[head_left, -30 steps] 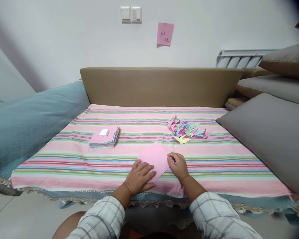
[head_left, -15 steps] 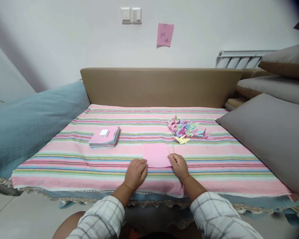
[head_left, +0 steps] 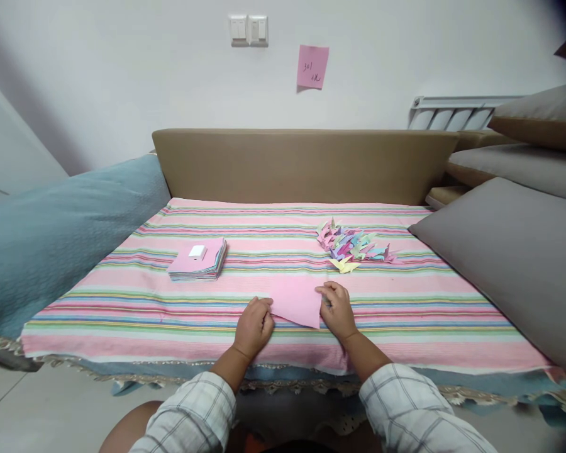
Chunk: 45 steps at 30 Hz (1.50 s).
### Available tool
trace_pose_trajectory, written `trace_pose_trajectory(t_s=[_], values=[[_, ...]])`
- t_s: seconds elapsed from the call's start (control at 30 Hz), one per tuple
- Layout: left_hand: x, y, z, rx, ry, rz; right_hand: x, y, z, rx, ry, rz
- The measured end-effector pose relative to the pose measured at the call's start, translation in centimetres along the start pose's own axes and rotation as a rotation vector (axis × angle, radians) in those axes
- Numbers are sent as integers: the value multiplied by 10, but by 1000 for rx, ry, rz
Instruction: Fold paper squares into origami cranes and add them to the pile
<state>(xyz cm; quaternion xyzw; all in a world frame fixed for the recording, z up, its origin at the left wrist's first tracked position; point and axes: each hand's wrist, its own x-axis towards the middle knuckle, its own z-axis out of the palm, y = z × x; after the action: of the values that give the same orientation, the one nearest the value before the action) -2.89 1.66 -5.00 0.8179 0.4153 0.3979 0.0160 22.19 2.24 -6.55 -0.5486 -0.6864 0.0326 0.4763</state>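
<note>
A pink paper square (head_left: 296,302) lies on the striped cloth (head_left: 405,314) near the front edge, turned a little so one corner points toward me. My left hand (head_left: 253,327) pinches its left corner with curled fingers. My right hand (head_left: 338,308) grips its right edge, fingers bent over the paper. Both sleeves are plaid.
A stack of coloured paper squares (head_left: 198,259) with a small white block on top sits back left. A pile of folded paper cranes (head_left: 351,245) lies back right. A teal cushion (head_left: 51,233) borders the left, grey cushions (head_left: 514,251) the right, a tan backrest (head_left: 302,163) behind.
The pink sheet was rotated from a diamond to square, and now is turned slightly again. Both hands shifted along its edges and stayed on it.
</note>
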Motion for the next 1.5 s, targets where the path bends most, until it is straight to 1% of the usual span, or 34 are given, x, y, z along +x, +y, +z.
trace_pose_trajectory(t_s=[0.13, 0.23, 0.33, 0.47, 0.63, 0.83, 1.07, 1.23, 1.5], values=[[0, 1, -2, 32, -31, -36, -1, -2, 0, -41, -24, -43], [2, 4, -5, 75, -82, -12, -2, -5, -2, -55, -46, -55], [4, 8, -7, 112, -90, 0, -2, -9, -4, -66, -60, -77], [6, 10, -7, 157, -95, -49, -2, -11, -6, -69, -101, -89], [9, 11, -5, 164, -104, -125, -2, -6, -3, -86, -131, -68], [8, 9, -4, 150, -58, -124, -1, -2, -1, -78, -171, -25], [9, 7, -3, 135, -13, -178, 0, -10, -6, -79, -175, -15], [12, 7, -4, 141, 7, -198, 0, -11, -7, -85, -155, 1], [16, 6, -5, 163, 34, -207, 1, -9, -4, -149, -119, 75]])
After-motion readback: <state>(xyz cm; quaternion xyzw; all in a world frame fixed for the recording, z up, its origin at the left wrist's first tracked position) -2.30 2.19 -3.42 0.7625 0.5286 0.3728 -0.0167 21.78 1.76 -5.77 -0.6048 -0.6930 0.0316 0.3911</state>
